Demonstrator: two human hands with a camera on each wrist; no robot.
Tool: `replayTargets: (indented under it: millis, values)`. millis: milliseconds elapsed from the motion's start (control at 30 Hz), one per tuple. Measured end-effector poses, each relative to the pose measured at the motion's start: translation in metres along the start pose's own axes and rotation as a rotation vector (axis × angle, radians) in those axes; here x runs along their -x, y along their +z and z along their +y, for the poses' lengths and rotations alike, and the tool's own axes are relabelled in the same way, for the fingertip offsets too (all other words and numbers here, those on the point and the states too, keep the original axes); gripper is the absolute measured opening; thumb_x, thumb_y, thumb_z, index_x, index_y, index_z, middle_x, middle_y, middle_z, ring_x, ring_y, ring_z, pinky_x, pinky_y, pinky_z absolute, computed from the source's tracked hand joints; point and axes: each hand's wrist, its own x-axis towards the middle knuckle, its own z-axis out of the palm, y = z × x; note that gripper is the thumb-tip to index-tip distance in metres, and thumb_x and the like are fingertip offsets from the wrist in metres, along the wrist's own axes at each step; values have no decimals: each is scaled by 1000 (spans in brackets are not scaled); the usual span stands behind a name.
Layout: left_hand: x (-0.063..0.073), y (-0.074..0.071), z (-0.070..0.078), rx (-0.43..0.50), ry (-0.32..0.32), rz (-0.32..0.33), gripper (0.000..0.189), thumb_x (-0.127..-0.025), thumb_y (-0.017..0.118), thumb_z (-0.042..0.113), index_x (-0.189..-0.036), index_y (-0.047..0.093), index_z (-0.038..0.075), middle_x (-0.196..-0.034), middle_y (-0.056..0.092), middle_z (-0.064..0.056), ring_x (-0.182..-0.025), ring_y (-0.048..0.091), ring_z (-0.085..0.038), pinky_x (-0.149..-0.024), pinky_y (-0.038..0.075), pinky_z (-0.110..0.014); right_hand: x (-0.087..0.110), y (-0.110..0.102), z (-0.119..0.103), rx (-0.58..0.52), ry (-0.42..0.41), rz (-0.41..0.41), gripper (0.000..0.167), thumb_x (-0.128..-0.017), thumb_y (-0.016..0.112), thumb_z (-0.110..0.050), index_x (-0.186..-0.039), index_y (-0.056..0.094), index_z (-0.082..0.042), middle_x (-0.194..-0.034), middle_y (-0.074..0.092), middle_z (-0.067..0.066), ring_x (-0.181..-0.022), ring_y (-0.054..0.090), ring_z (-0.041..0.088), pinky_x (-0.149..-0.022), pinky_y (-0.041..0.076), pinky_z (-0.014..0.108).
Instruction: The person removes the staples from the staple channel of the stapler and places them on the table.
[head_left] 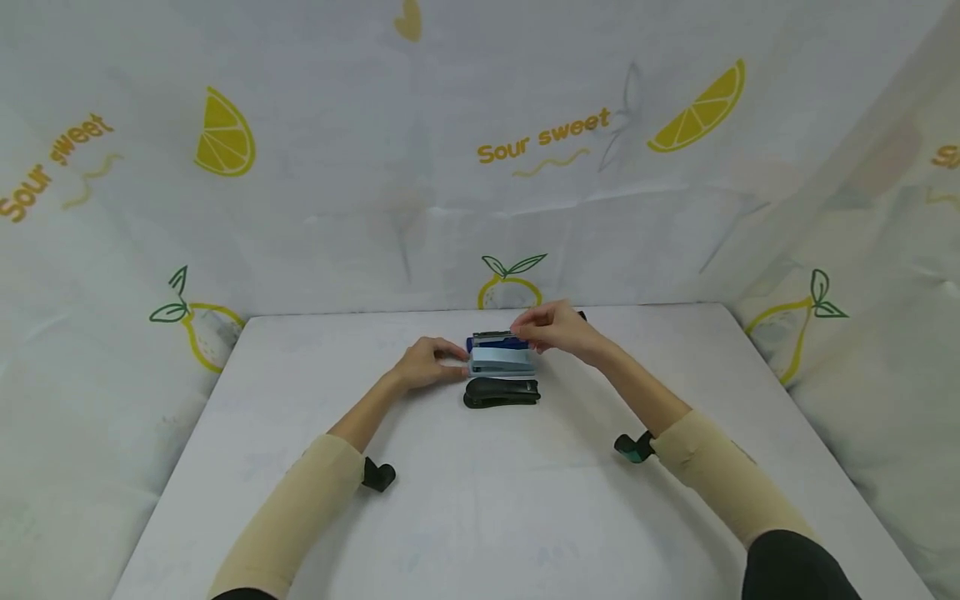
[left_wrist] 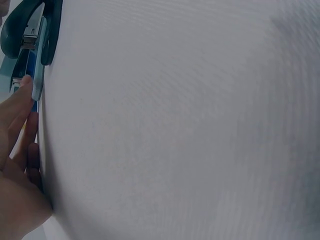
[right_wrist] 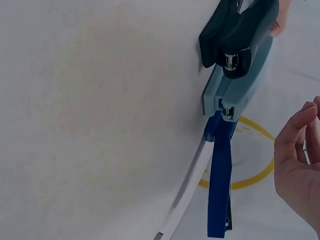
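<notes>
Three staplers lie side by side on the table. A black stapler (head_left: pixel 501 392) is nearest, a light blue stapler (head_left: pixel 501 362) lies behind it, and a dark blue stapler (head_left: pixel 498 342) is farthest back. My left hand (head_left: pixel 427 364) holds the light blue stapler's left end between thumb and fingers, its fingertips close to the dark blue one. Over the dark blue stapler's right end is my right hand (head_left: pixel 558 327), fingers bent. In the right wrist view its fingertips (right_wrist: pixel 309 107) come together apart from the staplers; I cannot tell whether they pinch something small.
A thin dark metal strip (head_left: pixel 491 333) shows along the back of the dark blue stapler. Beyond my right hand a small black thing (head_left: pixel 582 315) lies near the table's back edge. White cloth (head_left: pixel 337 250) with lemon prints hangs behind the white table (head_left: pixel 480 508).
</notes>
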Motion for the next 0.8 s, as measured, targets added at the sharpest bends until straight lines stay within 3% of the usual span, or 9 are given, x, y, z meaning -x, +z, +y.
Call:
replayTargets:
  millis: [300,567,800]
  values:
    - [0,2,-1,-46,3,23,35,-93,87,29,-124,81,12,-132,78,-9,-133,66,-29,-118,48,-52,-14,22,-3,15,-79,-77,24,-104,74,-19,-122,78,-4,-107,78,12,-92,72,21,-87,64,34]
    - [-2,4,0,-81,-6,59,34,-91,89,31,-120,82,16,-132,79,-7,-138,66,-29,-122,42,-58,-25,41,-4,36,-161,-100,26,-102,76,-13,-123,77,2,-120,80,16,-104,72,14,-93,58,23]
    - [0,5,2,-111,10,79,33,-92,88,31,-119,82,14,-129,80,-7,-135,67,-30,-121,39,-63,-35,53,-3,65,-199,-142,33,-98,79,-6,-128,74,7,-129,77,24,-121,76,32,-103,61,32]
